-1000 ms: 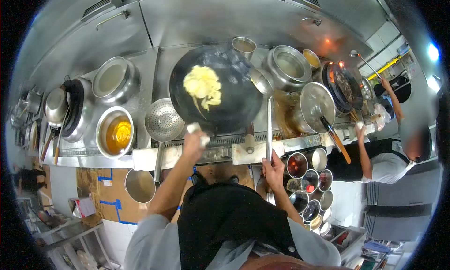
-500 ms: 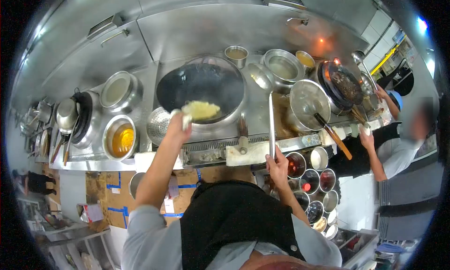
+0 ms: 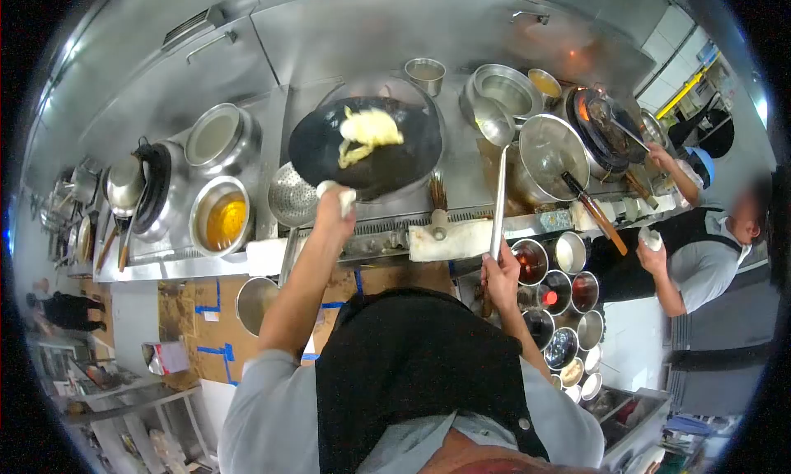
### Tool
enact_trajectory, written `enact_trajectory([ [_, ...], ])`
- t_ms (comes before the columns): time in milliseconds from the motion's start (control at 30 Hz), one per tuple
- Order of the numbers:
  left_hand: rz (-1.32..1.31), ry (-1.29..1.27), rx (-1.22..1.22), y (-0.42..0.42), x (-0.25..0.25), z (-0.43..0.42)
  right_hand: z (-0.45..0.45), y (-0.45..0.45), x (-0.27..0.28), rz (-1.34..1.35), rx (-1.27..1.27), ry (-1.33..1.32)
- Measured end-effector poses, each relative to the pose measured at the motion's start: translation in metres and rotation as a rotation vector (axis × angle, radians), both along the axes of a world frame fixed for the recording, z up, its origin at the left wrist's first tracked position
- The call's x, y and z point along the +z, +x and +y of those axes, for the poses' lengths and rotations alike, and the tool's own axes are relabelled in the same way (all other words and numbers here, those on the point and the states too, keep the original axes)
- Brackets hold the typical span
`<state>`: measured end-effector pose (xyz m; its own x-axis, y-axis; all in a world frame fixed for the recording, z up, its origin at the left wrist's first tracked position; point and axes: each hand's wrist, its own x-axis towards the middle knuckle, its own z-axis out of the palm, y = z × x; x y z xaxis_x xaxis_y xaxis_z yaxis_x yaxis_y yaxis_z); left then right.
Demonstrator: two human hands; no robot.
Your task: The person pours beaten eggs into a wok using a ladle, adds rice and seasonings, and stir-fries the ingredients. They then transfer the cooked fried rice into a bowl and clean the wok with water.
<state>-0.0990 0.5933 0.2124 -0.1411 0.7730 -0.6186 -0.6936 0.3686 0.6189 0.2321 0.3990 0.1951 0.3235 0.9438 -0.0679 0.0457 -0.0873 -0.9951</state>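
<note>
My left hand (image 3: 336, 210) is closed around the near-left edge of a dark wok (image 3: 404, 157), with a folded white cloth (image 3: 339, 192) in its grip. Pale yellow food (image 3: 371, 130), perhaps egg, is in the wok, partly raised off its surface. In my right hand (image 3: 500, 278), fingers wrapped round the handle, is a long metal ladle (image 3: 499, 190). Its bowl points away, near the rim of a metal pot (image 3: 504, 91). Beside the wok on the left lies a perforated skimmer (image 3: 292, 196).
A wire strainer (image 3: 554, 157) rests right of the ladle. A pot of amber liquid (image 3: 221, 219) stands left. Several seasoning containers (image 3: 570, 252) cluster at lower right. A brush (image 3: 437, 196) and white towel (image 3: 449, 240) lie at the stove's front. A co-worker (image 3: 700, 252) works at another wok on the right.
The wok has tilted toward me, and the yellow food has moved from its near edge up to the middle. The ladle stays in my right hand. The co-worker's hands have shifted.
</note>
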Motion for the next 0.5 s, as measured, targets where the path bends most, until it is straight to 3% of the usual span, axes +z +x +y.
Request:
enact_trajectory([
  [33, -0.072, 0.052, -0.047, -0.004, -0.006, 0.012, 0.001, -0.006, 0.004, 0.013, 0.009, 0.01],
  [133, 0.03, -0.04, -0.093, -0.003, -0.005, 0.026, -0.005, -0.033, 0.03, -0.015, 0.047, 0.013],
  [300, 0.101, 0.018, -0.272, -0.036, -0.109, -0.017, -0.04, -0.09, 0.015, -0.123, -0.007, -0.012],
  [333, 0.145, 0.123, -0.383, -0.051, -0.151, -0.03, -0.048, -0.104, 0.017, -0.119, -0.003, -0.047],
  [367, 0.124, 0.003, -0.352, -0.054, -0.132, -0.051, -0.056, -0.118, 0.021, -0.113, 0.002, -0.086],
  [433, 0.133, 0.067, -0.422, -0.071, -0.16, -0.071, -0.057, -0.151, 0.043, -0.233, 0.05, -0.175],
  [500, 0.083, 0.039, -0.368, -0.078, -0.156, -0.086, -0.049, -0.176, 0.037, -0.286, 0.103, -0.182],
])
